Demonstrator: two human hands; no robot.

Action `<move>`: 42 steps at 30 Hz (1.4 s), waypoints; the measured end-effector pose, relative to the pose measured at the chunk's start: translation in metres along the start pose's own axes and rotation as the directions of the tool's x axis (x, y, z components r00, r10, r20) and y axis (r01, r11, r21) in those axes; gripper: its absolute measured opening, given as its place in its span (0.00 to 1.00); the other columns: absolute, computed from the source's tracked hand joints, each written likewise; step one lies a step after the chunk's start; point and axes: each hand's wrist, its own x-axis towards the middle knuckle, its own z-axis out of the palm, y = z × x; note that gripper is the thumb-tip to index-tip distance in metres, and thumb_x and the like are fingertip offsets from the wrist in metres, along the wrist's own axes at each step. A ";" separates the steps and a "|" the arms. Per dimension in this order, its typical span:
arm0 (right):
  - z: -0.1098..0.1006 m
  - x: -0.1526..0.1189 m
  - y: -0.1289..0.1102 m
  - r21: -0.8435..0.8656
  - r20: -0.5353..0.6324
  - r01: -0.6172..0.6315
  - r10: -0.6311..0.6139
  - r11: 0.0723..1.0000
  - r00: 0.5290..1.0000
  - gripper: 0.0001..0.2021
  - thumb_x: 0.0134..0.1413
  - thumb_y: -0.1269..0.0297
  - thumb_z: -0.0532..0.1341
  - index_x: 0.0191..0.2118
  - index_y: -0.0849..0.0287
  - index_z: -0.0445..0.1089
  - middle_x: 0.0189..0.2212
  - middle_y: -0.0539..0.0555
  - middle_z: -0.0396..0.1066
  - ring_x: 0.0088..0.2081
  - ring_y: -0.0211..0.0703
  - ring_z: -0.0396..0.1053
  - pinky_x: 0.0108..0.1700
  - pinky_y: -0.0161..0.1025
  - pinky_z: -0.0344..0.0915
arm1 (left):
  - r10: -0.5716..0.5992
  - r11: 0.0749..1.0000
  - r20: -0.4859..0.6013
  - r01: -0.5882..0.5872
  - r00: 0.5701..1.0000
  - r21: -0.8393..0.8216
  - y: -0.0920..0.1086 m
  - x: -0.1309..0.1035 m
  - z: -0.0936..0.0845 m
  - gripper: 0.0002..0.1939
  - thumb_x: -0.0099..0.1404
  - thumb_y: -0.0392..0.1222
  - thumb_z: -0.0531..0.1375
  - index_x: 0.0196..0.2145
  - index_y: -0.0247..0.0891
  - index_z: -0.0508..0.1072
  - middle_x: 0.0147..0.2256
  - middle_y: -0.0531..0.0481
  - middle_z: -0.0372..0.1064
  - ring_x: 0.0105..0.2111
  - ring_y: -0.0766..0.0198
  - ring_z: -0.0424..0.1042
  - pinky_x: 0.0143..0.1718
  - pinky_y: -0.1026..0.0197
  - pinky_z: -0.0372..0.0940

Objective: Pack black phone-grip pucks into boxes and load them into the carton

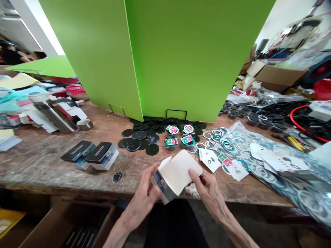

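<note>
My left hand grips the side of a small printed carton, held tilted over the table's front edge. Its white inner flap stands folded out, and my right hand pinches that flap's right edge between thumb and fingers. The carton's inside is hidden from me. Beyond it sit several clear packs topped with rings and pink-green cards. Black discs lie piled behind and to the left. Right of the packs are white and teal rings and printed leaflets.
Two closed cartons and a lone black disc lie on the left of the wooden table. Green boards stand at the back. A steel flask leans left; a large bag of rings covers the right.
</note>
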 end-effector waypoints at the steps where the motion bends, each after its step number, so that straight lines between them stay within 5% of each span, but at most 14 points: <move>1: 0.005 0.002 0.001 0.075 0.003 -0.055 0.055 0.996 0.998 0.20 0.63 0.49 0.52 0.36 0.61 0.71 0.27 0.55 0.72 0.31 0.46 0.70 0.35 0.41 0.69 | 0.095 0.988 -0.013 -0.093 0.995 0.120 -0.002 -0.004 0.001 0.46 0.54 0.63 0.64 0.64 0.43 0.53 0.60 0.37 0.56 0.59 0.43 0.59 0.57 0.43 0.59; 3: 0.012 0.006 0.001 0.235 0.072 -0.180 0.168 0.955 0.983 0.24 0.63 0.45 0.50 0.36 0.62 0.71 0.29 0.56 0.73 0.32 0.47 0.71 0.34 0.41 0.69 | 0.228 0.923 -0.075 -0.191 0.971 0.333 -0.010 -0.008 0.001 0.52 0.50 0.54 0.69 0.65 0.45 0.45 0.62 0.38 0.48 0.62 0.43 0.52 0.61 0.40 0.53; 5: 0.010 0.013 0.001 0.231 0.153 -0.201 0.168 0.952 0.974 0.26 0.65 0.46 0.46 0.38 0.62 0.70 0.31 0.56 0.73 0.34 0.47 0.72 0.36 0.41 0.70 | 0.242 0.879 -0.129 -0.161 0.962 0.448 -0.020 -0.005 -0.003 0.48 0.55 0.50 0.66 0.65 0.45 0.43 0.59 0.39 0.51 0.59 0.45 0.55 0.58 0.40 0.56; 8: -0.009 0.044 0.009 -0.176 0.105 0.072 -0.054 0.982 0.993 0.21 0.67 0.52 0.44 0.47 0.60 0.67 0.38 0.56 0.73 0.40 0.45 0.71 0.43 0.42 0.69 | 0.215 0.795 -0.133 -0.095 0.967 0.599 -0.036 0.004 -0.017 0.45 0.56 0.52 0.64 0.64 0.43 0.45 0.54 0.39 0.56 0.53 0.43 0.60 0.53 0.38 0.59; 11: -0.028 0.092 0.026 -0.493 0.107 0.263 -0.242 0.829 0.964 0.20 0.63 0.56 0.53 0.57 0.59 0.61 0.54 0.60 0.64 0.56 0.48 0.63 0.56 0.46 0.61 | 0.200 0.706 -0.133 -0.049 0.971 0.706 -0.047 0.012 -0.032 0.43 0.55 0.55 0.63 0.61 0.41 0.49 0.51 0.40 0.59 0.49 0.43 0.61 0.50 0.38 0.61; 17: 0.000 0.144 0.054 -0.676 0.053 0.174 -0.187 0.717 0.981 0.30 0.55 0.53 0.60 0.60 0.64 0.59 0.57 0.69 0.59 0.56 0.60 0.60 0.56 0.54 0.57 | 0.143 0.694 -0.147 0.007 0.979 0.720 -0.054 0.016 -0.037 0.40 0.57 0.58 0.60 0.61 0.41 0.50 0.51 0.43 0.59 0.49 0.47 0.62 0.51 0.44 0.61; 24: 0.033 0.143 0.069 -0.783 -0.080 0.024 -0.138 0.621 0.987 0.25 0.57 0.58 0.57 0.57 0.64 0.61 0.58 0.72 0.55 0.52 0.63 0.61 0.52 0.57 0.58 | 0.143 0.727 -0.114 -0.026 0.983 0.686 -0.052 0.016 -0.036 0.39 0.58 0.57 0.61 0.61 0.43 0.50 0.49 0.44 0.58 0.50 0.48 0.61 0.52 0.44 0.61; 31: -0.004 0.127 0.061 -0.775 0.099 0.228 -0.244 0.589 0.965 0.25 0.60 0.62 0.54 0.61 0.65 0.57 0.58 0.67 0.54 0.57 0.58 0.56 0.58 0.52 0.56 | 0.067 0.825 -0.014 -0.047 0.998 0.563 -0.036 0.015 -0.046 0.40 0.56 0.52 0.64 0.61 0.44 0.49 0.52 0.42 0.56 0.53 0.47 0.58 0.55 0.42 0.58; 34: -0.031 0.103 0.040 -0.693 0.235 0.409 -0.350 0.594 0.907 0.27 0.61 0.61 0.53 0.63 0.62 0.53 0.61 0.65 0.50 0.61 0.56 0.51 0.61 0.53 0.55 | 0.009 0.879 0.091 -0.051 0.996 0.474 -0.023 0.014 -0.054 0.39 0.58 0.51 0.63 0.62 0.49 0.48 0.53 0.46 0.54 0.54 0.51 0.58 0.56 0.46 0.59; 37: -0.045 0.075 0.020 -0.543 0.404 0.603 -0.448 0.584 0.797 0.30 0.60 0.63 0.53 0.66 0.59 0.46 0.63 0.63 0.46 0.63 0.54 0.48 0.61 0.52 0.57 | -0.005 0.908 0.159 -0.062 0.987 0.413 -0.016 0.017 -0.058 0.41 0.57 0.52 0.64 0.63 0.52 0.48 0.52 0.47 0.53 0.53 0.53 0.59 0.56 0.48 0.60; 42: -0.033 0.039 0.013 -0.394 0.571 0.727 -0.471 0.562 0.673 0.34 0.55 0.66 0.56 0.66 0.60 0.44 0.64 0.63 0.48 0.63 0.56 0.49 0.61 0.54 0.56 | -0.011 0.932 0.316 -0.105 0.949 0.347 -0.006 0.023 -0.058 0.44 0.53 0.53 0.67 0.63 0.54 0.50 0.52 0.49 0.53 0.54 0.53 0.60 0.58 0.48 0.58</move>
